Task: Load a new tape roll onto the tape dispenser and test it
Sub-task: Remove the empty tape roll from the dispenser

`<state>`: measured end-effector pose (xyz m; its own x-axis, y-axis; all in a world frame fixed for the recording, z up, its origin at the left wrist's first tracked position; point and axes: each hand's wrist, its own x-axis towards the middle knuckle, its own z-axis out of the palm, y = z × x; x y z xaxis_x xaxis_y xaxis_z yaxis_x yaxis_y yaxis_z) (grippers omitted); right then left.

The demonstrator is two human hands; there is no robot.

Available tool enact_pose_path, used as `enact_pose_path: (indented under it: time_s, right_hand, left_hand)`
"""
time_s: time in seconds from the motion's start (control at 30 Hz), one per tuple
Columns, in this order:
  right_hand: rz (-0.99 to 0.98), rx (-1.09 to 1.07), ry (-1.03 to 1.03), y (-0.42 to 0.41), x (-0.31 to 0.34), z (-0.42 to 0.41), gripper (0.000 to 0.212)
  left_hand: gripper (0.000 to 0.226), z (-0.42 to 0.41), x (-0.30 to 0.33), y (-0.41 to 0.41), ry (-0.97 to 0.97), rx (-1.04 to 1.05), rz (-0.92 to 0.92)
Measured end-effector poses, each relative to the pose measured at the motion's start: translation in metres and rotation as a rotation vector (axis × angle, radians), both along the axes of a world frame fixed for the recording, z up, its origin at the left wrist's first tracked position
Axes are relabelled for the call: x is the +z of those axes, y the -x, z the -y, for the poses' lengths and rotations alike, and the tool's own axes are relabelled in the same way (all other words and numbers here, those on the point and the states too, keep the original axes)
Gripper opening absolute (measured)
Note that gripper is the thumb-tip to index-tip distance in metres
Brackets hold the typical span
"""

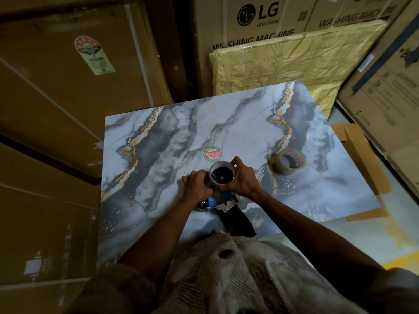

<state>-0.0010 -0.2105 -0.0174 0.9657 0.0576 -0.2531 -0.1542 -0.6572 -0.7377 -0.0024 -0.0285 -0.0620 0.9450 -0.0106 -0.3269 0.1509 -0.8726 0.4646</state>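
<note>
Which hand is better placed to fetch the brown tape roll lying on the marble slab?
The right hand, probably: the brown tape roll lies on its side of the tape dispenser. The left hand grips the dispenser's far side.

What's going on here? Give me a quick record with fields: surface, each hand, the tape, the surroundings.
surface: marbled slab
left hand: holds the tape dispenser steady
right hand: grips a pale ring seated on the dispenser's hub
spare tape roll: lies flat on the slab, apart, to the right
surroundings: cardboard boxes, one printed LG washing machine
</note>
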Motion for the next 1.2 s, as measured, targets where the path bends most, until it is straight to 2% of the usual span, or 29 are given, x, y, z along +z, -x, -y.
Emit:
enact_pose_path:
  time_s: [0.17,0.33,0.43,0.6,0.67,0.77,0.87,0.93,1.0,1.2]
  right_hand:
    - [0.099,0.011,-0.013,0.014,-0.006,-0.002,0.071]
    - [0.074,-0.02,-0.035,0.013,-0.007,0.002,0.077]
    - [0.054,-0.095,-0.095,0.016,-0.006,0.004,0.081]
    - [0.055,-0.172,-0.211,0.028,-0.006,0.017,0.087]
    - [0.058,-0.194,-0.23,0.03,-0.005,0.027,0.091]
    - [0.041,-0.221,-0.274,0.034,-0.008,0.043,0.085]
    - [0.076,-0.278,-0.311,0.038,-0.009,0.055,0.087]
    - [0.094,-0.316,-0.33,0.04,-0.007,0.064,0.078]
    - [0.104,-0.348,-0.341,0.043,-0.004,0.077,0.073]
    - [0.137,-0.442,-0.263,0.059,-0.01,0.13,0.076]
  left_hand:
    - [0.053,0.001,-0.001,-0.001,0.017,0.034,-0.031]
    - [0.048,0.003,0.006,-0.001,0.0,0.014,-0.035]
    - [0.061,0.001,0.005,-0.003,0.052,0.035,-0.046]
    - [0.073,0.001,0.009,0.001,0.344,0.125,-0.032]
    - [0.071,0.002,0.014,-0.001,0.483,0.182,-0.043]
    - [0.064,0.008,0.02,-0.006,0.604,0.241,-0.017]
    - [0.059,0.021,0.027,-0.009,0.582,0.247,0.018]
    - [0.056,0.032,0.028,-0.008,0.559,0.217,0.048]
    - [0.059,0.04,0.027,-0.007,0.498,0.177,0.069]
    - [0.066,0.05,0.015,-0.002,0.342,0.105,0.116]
